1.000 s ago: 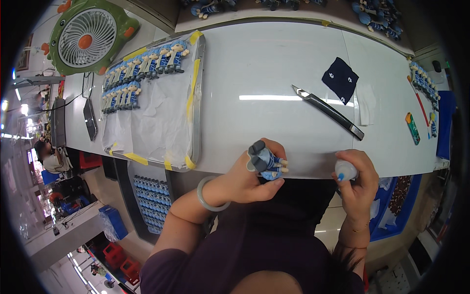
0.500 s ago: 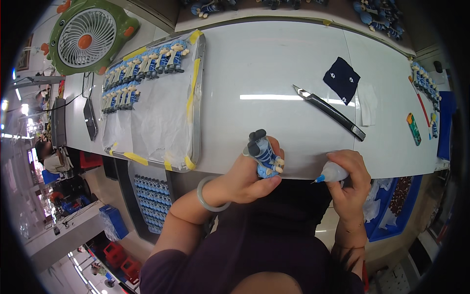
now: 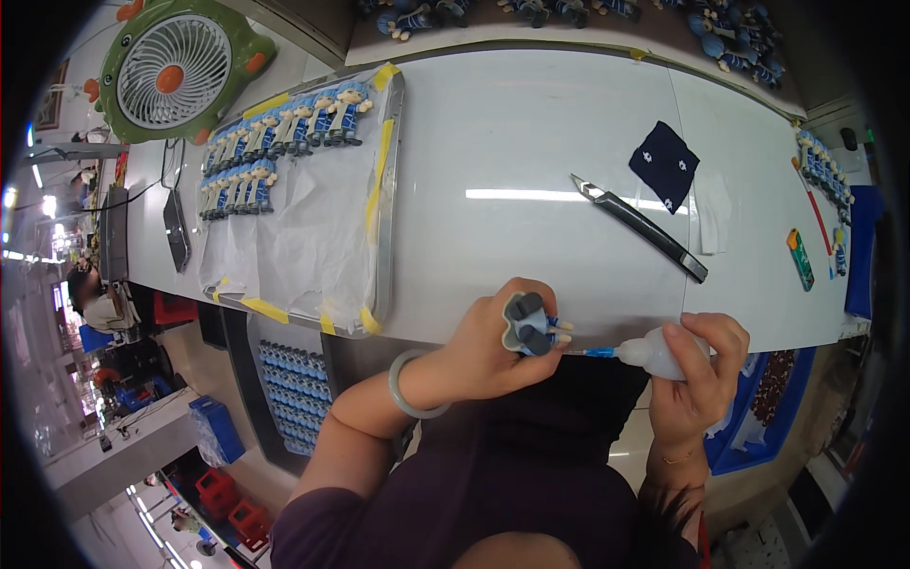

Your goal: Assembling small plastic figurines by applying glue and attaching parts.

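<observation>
My left hand is wrapped round a small blue figurine, its dark feet turned up and its head hidden by the fingers. In my right hand is a squeeze bottle, whitish and translucent with a blue needle tip. The needle points left at the figurine's side; whether it touches cannot be made out. Both hands are at the near edge of the white table. Beyond them lies a black utility knife with its blade out.
Rows of similar figurines stand on a paper-lined tray at left, near a green fan. A navy cloth and a green-and-orange lighter-like object lie at right. A grey bin and a blue bin flank me below.
The figurine has turned in my left hand so its feet now face up toward me. My right hand has moved slightly right and down, and the bottle's needle has swung level beside the figurine.
</observation>
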A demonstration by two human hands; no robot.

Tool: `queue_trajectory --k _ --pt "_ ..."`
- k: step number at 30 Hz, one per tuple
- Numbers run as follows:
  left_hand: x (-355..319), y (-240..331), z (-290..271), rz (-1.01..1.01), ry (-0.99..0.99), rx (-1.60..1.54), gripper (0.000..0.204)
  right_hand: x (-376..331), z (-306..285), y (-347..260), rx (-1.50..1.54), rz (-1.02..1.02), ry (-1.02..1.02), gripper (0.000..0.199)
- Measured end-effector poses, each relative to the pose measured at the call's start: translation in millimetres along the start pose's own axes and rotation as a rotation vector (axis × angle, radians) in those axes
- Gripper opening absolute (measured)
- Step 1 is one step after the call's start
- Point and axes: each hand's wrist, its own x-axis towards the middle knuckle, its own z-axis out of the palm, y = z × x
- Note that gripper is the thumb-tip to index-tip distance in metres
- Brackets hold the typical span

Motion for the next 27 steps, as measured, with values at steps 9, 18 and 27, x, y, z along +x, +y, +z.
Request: queue_trajectory --k 9,18,27 --pt "1.1 0.8 0.6 -0.041 0.037 -0.028 0.026 -1.9 1.0 -0.3 0.022 0.016 -0.011 0.039" --pt "-0.5 -5.0 2.2 0.024 -0.012 -0.066 0.027 -3.8 0.1 -0.3 0.022 0.022 -0.015 0.039" --pt "-2.8 -0.1 -3.4 0.100 -0.047 0.042 0.029 -3.7 -1.6 0.3 0.002 0.004 -0.030 0.039"
